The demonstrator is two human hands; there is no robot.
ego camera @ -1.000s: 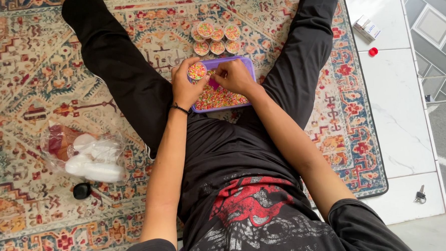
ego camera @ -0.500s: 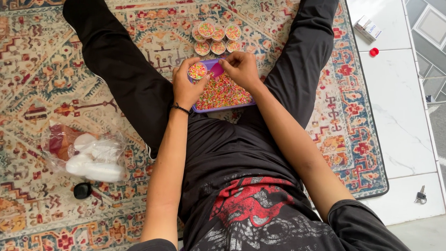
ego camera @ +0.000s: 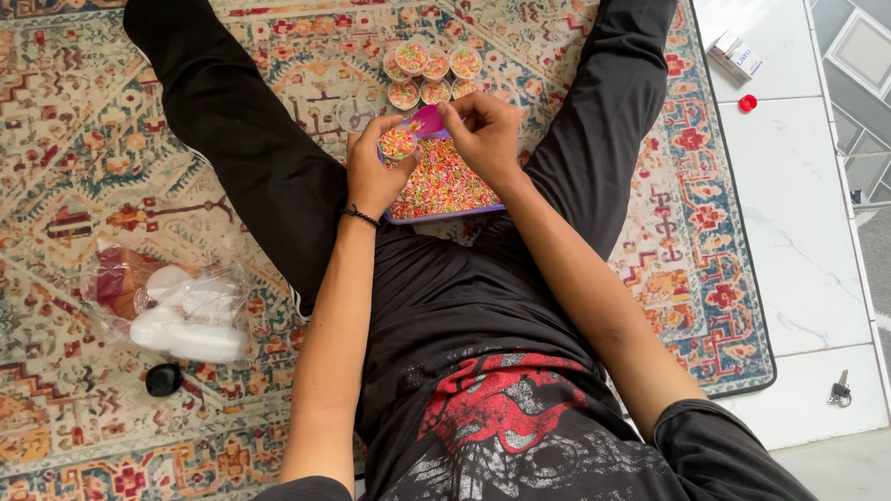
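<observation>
The left hand curls around a small round clear cup heaped with tiny multicoloured beads, holding it just above the near-left edge of a purple rectangular tray. The right hand pinches a small magenta scoop, its tip touching the cup's rim. The tray lies on the rug between the person's legs, full of the same grainy beads. Just beyond it, farther away, stands a cluster of filled round cups, touching one another. The patterned woven rug is flat and faded. At the near left lies a crinkled clear plastic bag of smooth white pieces, with a small black cap beside it.
</observation>
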